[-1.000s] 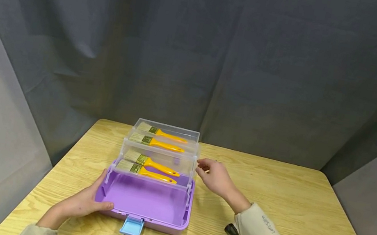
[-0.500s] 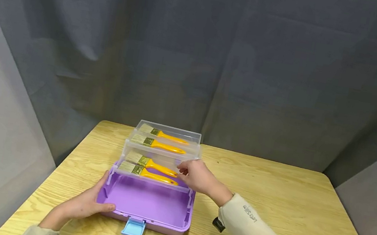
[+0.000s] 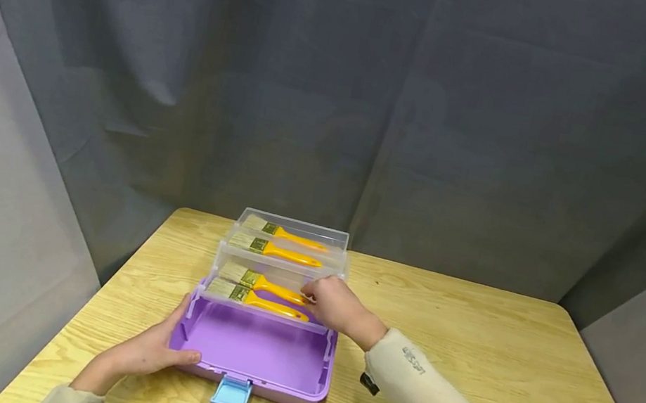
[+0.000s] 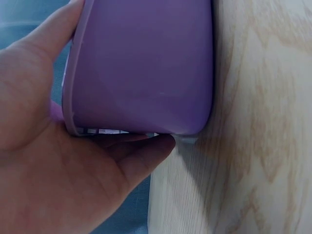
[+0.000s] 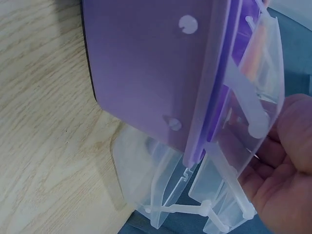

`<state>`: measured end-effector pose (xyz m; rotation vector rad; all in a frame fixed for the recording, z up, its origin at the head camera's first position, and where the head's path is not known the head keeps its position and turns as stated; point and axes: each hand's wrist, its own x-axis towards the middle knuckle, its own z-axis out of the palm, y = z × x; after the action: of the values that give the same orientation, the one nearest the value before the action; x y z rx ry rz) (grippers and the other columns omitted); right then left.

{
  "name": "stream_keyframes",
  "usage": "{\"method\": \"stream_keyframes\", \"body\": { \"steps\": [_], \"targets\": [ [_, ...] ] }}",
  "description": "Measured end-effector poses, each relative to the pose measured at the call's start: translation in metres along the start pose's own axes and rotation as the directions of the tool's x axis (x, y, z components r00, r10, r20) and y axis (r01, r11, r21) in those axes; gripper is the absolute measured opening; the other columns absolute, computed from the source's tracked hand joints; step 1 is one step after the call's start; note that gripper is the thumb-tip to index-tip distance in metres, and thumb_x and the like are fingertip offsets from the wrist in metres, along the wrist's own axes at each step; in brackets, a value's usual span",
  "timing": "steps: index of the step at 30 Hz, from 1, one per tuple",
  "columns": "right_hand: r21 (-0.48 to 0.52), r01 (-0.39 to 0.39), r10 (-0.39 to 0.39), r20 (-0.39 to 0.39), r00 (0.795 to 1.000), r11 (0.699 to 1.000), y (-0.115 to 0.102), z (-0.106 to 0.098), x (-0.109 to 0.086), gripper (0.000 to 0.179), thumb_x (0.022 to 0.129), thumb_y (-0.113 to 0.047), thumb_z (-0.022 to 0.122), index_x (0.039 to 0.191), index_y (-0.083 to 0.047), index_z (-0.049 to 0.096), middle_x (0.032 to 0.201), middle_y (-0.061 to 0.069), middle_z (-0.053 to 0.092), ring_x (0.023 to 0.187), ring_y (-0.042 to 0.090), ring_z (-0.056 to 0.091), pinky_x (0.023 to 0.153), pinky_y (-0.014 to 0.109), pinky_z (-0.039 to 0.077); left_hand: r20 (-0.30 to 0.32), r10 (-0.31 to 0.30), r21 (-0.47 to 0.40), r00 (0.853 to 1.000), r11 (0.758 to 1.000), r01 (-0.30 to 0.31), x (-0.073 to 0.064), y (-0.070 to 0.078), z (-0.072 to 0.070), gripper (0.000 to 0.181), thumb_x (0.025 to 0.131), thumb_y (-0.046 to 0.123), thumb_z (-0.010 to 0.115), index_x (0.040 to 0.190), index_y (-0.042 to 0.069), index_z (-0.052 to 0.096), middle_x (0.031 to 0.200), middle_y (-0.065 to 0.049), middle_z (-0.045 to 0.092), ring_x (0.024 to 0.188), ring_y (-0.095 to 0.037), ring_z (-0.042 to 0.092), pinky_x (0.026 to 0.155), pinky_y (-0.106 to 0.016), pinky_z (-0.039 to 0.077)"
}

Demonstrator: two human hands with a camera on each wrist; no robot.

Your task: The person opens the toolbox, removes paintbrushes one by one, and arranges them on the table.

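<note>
A purple toolbox (image 3: 256,347) stands unfolded on the wooden table, a light blue latch (image 3: 231,394) hanging at its front. My left hand (image 3: 148,343) grips its left front corner, thumb over the front rim and fingers along the side wall. Above the box, a clear lower tray (image 3: 274,266) holds two paintbrushes with yellow handles. My right hand (image 3: 339,306) reaches over this tray's right end and pinches the handle end of the rear paintbrush (image 3: 273,287); the fingertips partly hide that end. The front paintbrush (image 3: 273,306) lies just before it, bristles to the left.
Behind and higher, a clear upper tray (image 3: 335,258) carries two more similar paintbrushes (image 3: 294,256). White hinge arms (image 5: 248,102) join the trays to the box's side. A dark grey curtain (image 3: 435,142) hangs beyond the table's far edge.
My right hand has come leftward from beside the trays, over the lower tray's right end, to the rear paintbrush's handle. My left hand keeps its grip on the box.
</note>
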<state>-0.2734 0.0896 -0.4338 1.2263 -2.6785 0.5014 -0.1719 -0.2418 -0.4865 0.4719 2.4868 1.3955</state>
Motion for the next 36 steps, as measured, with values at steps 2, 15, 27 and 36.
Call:
{"method": "stream_keyframes", "body": {
  "steps": [2,15,27,36],
  "targets": [
    [-0.021,0.007,-0.007,0.009,1.000,1.000,0.000,0.000,0.000,0.021,0.080,-0.001,0.070,0.065,-0.012,0.060,0.056,-0.008,0.044,0.053,0.009,0.040,0.049,0.022,0.036,0.005,-0.006,-0.006,1.000,1.000,0.006,0.001,-0.001,0.001,0.111,0.084,0.023,0.072,0.148,0.003,-0.016,0.151,-0.031,-0.011,0.137,-0.048,-0.001,0.108,-0.059,0.005],
    [0.245,-0.174,0.199,-0.079,0.977,0.954,-0.003,0.001,-0.002,0.016,0.081,-0.002,0.068,0.095,-0.001,0.074,0.087,0.006,0.070,0.075,0.014,0.062,0.067,0.025,0.053,0.027,-0.021,0.000,0.999,1.000,0.021,0.001,0.002,0.000,0.110,0.085,0.022,0.071,0.147,0.002,-0.018,0.150,-0.032,-0.012,0.136,-0.048,-0.001,0.108,-0.060,0.005],
    [0.731,-0.362,0.576,-0.052,0.816,0.578,-0.016,-0.009,-0.009,0.021,0.078,0.000,0.073,0.100,0.003,0.072,0.102,0.013,0.069,0.085,0.023,0.068,0.072,0.031,0.056,0.007,-0.024,0.013,1.000,1.000,0.024,0.001,0.001,0.001,0.111,0.084,0.024,0.072,0.148,0.003,-0.016,0.151,-0.032,-0.010,0.137,-0.049,0.001,0.108,-0.059,0.006],
    [0.886,-0.298,0.663,-0.015,0.748,0.356,-0.007,-0.010,-0.020,0.025,0.080,0.003,0.071,0.104,0.004,0.070,0.102,0.019,0.068,0.086,0.021,0.068,0.079,0.032,0.055,-0.005,-0.016,0.020,1.000,1.000,0.016,-0.001,0.002,0.000,0.110,0.084,0.024,0.072,0.149,0.004,-0.015,0.152,-0.030,-0.010,0.137,-0.048,0.001,0.108,-0.059,0.007]
  ]
}}
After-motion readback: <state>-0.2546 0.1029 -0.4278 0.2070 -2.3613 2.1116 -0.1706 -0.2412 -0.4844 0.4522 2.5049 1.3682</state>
